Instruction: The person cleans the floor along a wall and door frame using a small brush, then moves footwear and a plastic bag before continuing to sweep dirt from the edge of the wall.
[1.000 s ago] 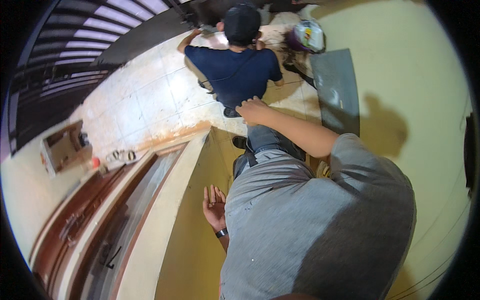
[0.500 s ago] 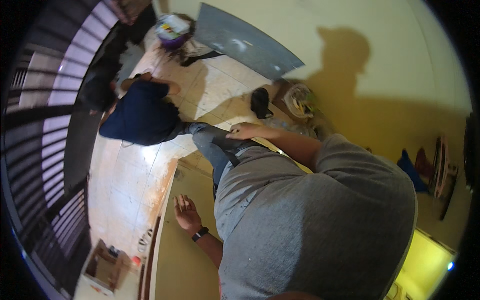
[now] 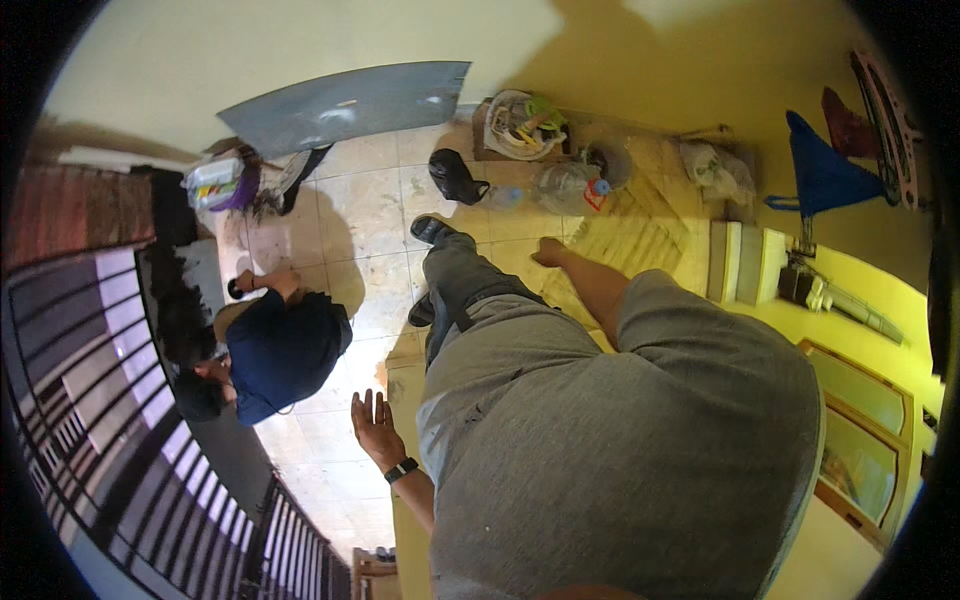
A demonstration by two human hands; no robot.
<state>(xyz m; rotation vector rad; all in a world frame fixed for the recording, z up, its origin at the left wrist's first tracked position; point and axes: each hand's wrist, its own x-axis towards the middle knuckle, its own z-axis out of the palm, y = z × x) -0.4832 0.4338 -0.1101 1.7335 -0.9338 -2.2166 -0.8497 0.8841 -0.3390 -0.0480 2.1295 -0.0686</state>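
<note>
My left hand (image 3: 375, 432), with a dark band at the wrist, hangs beside a pale yellowish surface (image 3: 408, 385). Its fingers are spread and nothing is in them. Above the floor, away from my thigh, my right hand (image 3: 548, 252) has its fingers curled in. No object shows in it. The nearest thing to it is a large clear plastic bottle (image 3: 565, 190) with a red and blue cap end. My legs (image 3: 460, 270) are in dark trousers, and a sandal (image 3: 430, 230) is on one foot.
A person in a dark blue shirt (image 3: 285, 350) crouches at left by a black barred gate (image 3: 190, 470). Against the wall lean a grey panel (image 3: 350, 105) and, beside it, a white basket (image 3: 522, 125) of odds and ends. A black bag (image 3: 455, 178) lies on the tiles.
The view has swung to the right, showing more wall and a glazed wooden cabinet. My right hand has left my thigh and moved outward. My left hand stays open.
</note>
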